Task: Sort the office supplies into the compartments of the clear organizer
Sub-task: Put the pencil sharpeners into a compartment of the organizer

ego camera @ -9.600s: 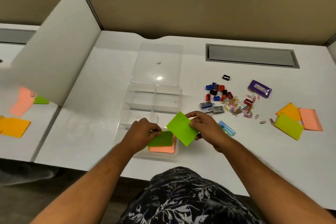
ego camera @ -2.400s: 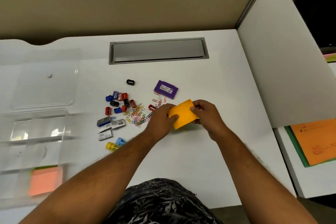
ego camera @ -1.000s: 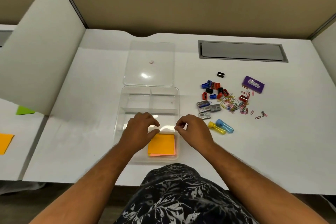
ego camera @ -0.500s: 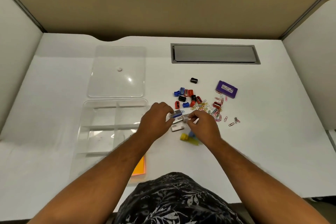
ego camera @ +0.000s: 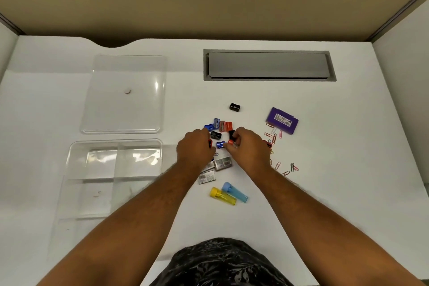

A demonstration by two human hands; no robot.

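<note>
The clear organizer [ego camera: 69, 160] stands at the left, and its visible compartments look empty. A cluster of small red, blue and black pencil sharpeners [ego camera: 219, 126] lies mid-desk. Both my hands are on it. My left hand [ego camera: 195, 147] curls over the cluster's left side, a red sharpener [ego camera: 210, 143] half hidden at its fingertips. My right hand [ego camera: 249, 150] pinches another red sharpener [ego camera: 230, 142]. A blue sharpener [ego camera: 220, 144] lies between the hands. Grey staple boxes [ego camera: 222, 163] sit just below them.
The organizer's clear lid [ego camera: 125, 95] lies flat behind it. Nearby are a lone black sharpener [ego camera: 234, 107], a purple box [ego camera: 282, 123], scattered paper clips [ego camera: 274, 138], and yellow [ego camera: 222, 195] and blue [ego camera: 235, 191] tubes. A grey hatch [ego camera: 269, 65] sits at the back.
Both hands have moved away from the staple boxes, farther up the desk onto the sharpeners. The sticky notes in the organizer's near compartment no longer show.
</note>
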